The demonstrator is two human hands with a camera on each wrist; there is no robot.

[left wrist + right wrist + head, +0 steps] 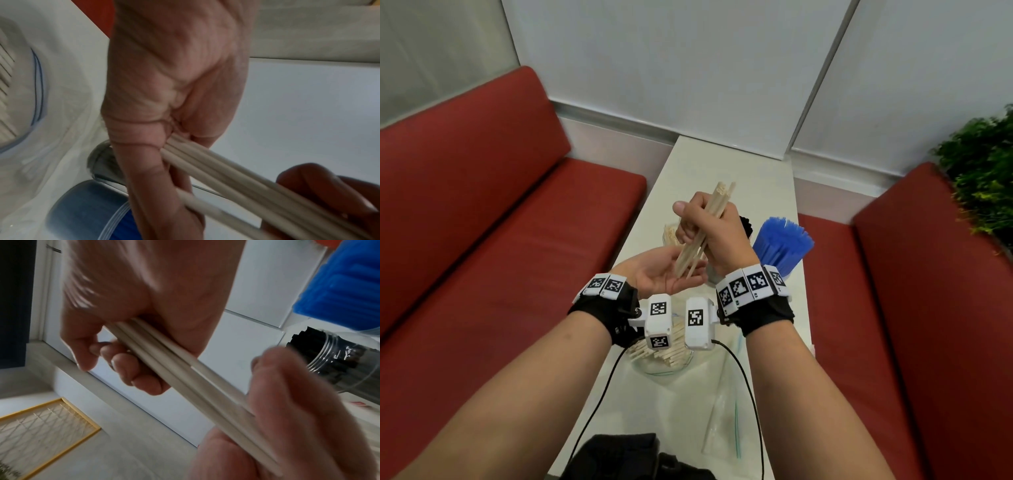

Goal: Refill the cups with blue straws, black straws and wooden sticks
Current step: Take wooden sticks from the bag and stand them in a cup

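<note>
My right hand (700,224) grips a bundle of wooden sticks (719,200) slanted above the white table (726,161). My left hand (676,275) lies palm up under them, fingers relaxed, and the lower stick ends touch its palm. In the right wrist view the fingers (131,369) curl round the sticks (176,369). A cup of blue straws (780,245) stands to the right. The cup of black straws (333,360) is mostly hidden behind my right hand in the head view. A clear cup with wooden sticks (670,234) shows partly behind the hands.
A clear bag of more wooden sticks (666,354) lies under my wrists, and an empty zip bag (722,414) lies nearer. Red benches (482,212) flank the narrow table. A green plant (986,171) is at the far right, a black item (626,455) at the near edge.
</note>
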